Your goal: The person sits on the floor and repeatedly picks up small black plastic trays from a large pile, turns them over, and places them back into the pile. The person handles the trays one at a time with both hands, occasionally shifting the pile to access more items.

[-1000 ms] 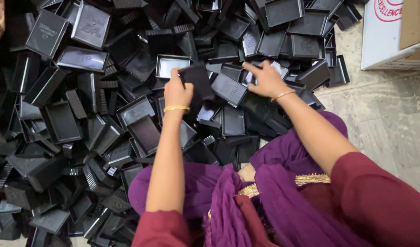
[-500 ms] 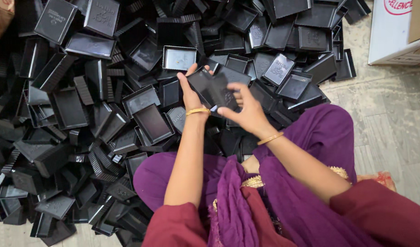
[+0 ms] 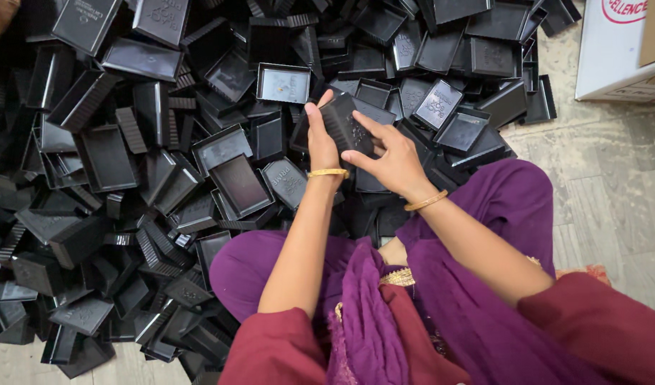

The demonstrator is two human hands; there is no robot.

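A small black box part [image 3: 347,127], ribbed along one side and embossed on its flat face, is lifted above the heap a little above the centre of the view, tilted so its face turns toward the person. The left hand [image 3: 320,139] grips it from the nine o'clock side, thumb up along the near edge and fingers wrapped behind, with a gold bangle [image 3: 328,172] on that wrist. The right hand [image 3: 393,158] comes in from four o'clock and is closed lightly on the same piece, its fingers [image 3: 367,127] spread flat over the embossed face and the thumb tucked under the lower edge; a second gold bangle [image 3: 425,202] sits on this wrist. Directly at twelve o'clock from the held part lies an open black tray [image 3: 283,84] with a pale grey inner floor, resting on other pieces. At two o'clock a lid with embossed lettering [image 3: 436,103] leans among shallow trays. The whole heap of black plastic trays and lids [image 3: 106,157] spreads from seven o'clock round to one o'clock, pieces lying at every angle, some upside down, some nested. At two o'clock, at the frame's corner, stands a white cardboard carton [image 3: 612,57] on the pale stone floor [image 3: 612,185]. The person's purple garment [image 3: 484,214] and maroon sleeves [image 3: 598,328] fill the six o'clock area.
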